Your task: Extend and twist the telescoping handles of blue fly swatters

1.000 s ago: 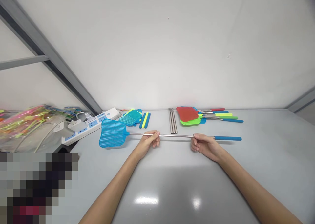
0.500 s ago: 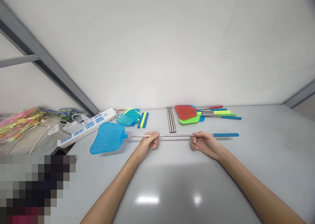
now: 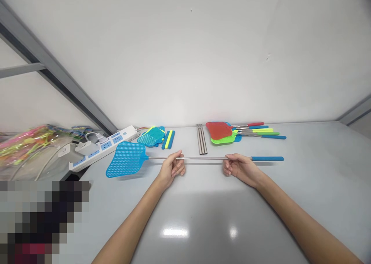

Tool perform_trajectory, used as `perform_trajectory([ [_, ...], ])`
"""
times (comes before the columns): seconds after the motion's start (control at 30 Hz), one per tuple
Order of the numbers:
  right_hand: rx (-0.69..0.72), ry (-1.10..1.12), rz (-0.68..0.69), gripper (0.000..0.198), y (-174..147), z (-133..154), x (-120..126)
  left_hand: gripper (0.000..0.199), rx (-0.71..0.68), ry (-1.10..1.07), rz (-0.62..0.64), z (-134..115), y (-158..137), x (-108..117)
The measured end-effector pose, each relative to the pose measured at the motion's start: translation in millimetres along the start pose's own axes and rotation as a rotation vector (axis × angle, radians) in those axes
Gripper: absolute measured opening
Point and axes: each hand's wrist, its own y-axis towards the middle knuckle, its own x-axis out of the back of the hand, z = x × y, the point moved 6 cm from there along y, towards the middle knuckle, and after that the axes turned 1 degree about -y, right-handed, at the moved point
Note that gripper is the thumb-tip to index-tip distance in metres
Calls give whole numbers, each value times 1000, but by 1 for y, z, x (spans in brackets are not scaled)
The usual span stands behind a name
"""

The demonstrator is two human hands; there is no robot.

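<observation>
A blue fly swatter (image 3: 126, 159) with an extended metal rod is held level just above the table, its perforated head to the left and its blue handle to the right. My left hand (image 3: 171, 169) is closed on the rod between the head and the middle. With thumb and fingers, my right hand (image 3: 240, 169) grips the rod close to the handle. Behind the rod lie several loose metal tubes (image 3: 201, 139) side by side. Several swatters with a red one (image 3: 219, 130) on top are stacked at the back right.
At the back left lie loose blue and yellow swatter heads (image 3: 152, 137) beside blue and yellow handle sleeves (image 3: 168, 140). A white power strip (image 3: 100, 152) with plugs runs along the table's left edge, near plastic-bagged items (image 3: 34, 148). A wall (image 3: 199, 55) stands behind the table.
My left hand has shifted slightly left along the rod, and its fingers have loosened a little. My right hand keeps its grip near the handle, almost unmoved.
</observation>
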Motion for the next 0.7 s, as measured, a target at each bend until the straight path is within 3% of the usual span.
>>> perform_trajectory([
  [0.3,15,0,5,27,0,2,-4,29,-14,25,7,-1,0,-1],
  [0.5,17,-16,10,27,0,1,-6,45,-73,158,112,3,-3,-9],
  [0.7,18,-24,10,26,0,1,-7,46,-103,237,153,10,-6,-13],
])
